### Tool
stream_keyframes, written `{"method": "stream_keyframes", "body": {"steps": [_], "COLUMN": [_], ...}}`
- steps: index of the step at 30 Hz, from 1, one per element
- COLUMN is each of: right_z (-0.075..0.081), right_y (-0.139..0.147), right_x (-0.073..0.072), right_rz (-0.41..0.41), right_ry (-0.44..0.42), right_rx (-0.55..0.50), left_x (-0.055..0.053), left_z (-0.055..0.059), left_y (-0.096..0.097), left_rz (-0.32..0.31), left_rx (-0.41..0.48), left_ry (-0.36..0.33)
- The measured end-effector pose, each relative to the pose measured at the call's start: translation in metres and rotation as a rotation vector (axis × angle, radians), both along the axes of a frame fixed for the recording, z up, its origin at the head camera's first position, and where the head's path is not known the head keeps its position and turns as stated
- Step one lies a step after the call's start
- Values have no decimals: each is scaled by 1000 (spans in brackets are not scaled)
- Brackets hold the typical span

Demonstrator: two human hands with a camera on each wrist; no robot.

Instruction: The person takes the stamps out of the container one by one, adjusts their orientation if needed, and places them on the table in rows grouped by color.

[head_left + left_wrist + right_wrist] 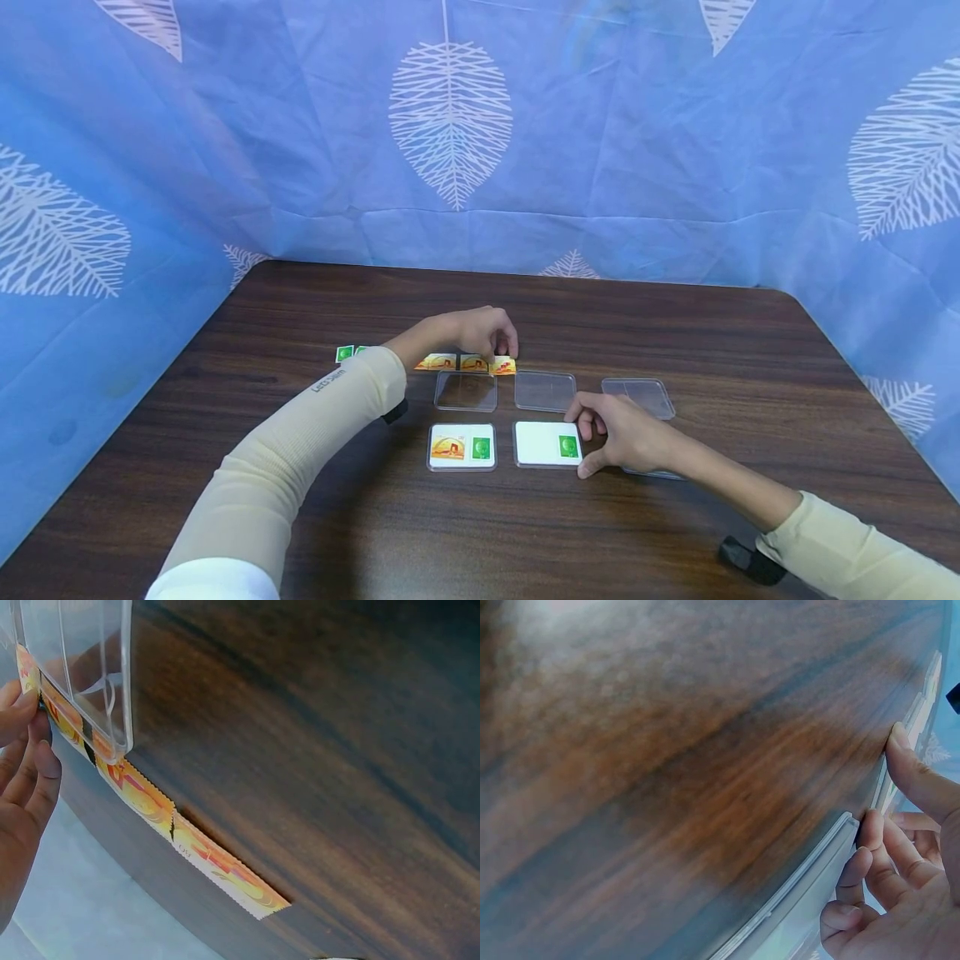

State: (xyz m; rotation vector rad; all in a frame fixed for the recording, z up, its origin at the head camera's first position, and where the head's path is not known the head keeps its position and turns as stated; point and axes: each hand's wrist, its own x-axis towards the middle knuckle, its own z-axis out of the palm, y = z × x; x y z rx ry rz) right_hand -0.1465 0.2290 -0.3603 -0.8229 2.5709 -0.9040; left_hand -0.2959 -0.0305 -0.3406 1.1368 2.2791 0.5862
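The fingers of a left hand (483, 331) pinch an orange stamp (503, 365) at its row's right end, just behind the clear lids (545, 392). A right hand (626, 433) grips the right end of a card case (532, 442) bearing a green stamp (568, 447). A narrow gap separates its left edge from a second case (471, 463); bare tabletop (420, 533) stretches in front and toward the rear edge.
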Motion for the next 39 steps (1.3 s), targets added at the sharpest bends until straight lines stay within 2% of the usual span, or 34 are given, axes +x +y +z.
{"method": "stream_keyframes", "body": {"steps": [8, 24, 32, 39], "right_z": [-1, -1, -1, -2], "right_y": [0, 1, 0, 0], "right_x": [0, 0, 0, 0], "right_rz": [4, 1, -1, -3], "right_ry": [-1, -9, -19, -17], "right_rx": [-9, -7, -10, -9], "left_x": [-2, -2, -1, -2], "left_z": [-2, -4, -1, -1], "left_y": [0, 1, -4, -6], "left_rz": [2, 6, 36, 33], "left_rx": [7, -4, 4, 15], "left_ry": [0, 42, 61, 24]}}
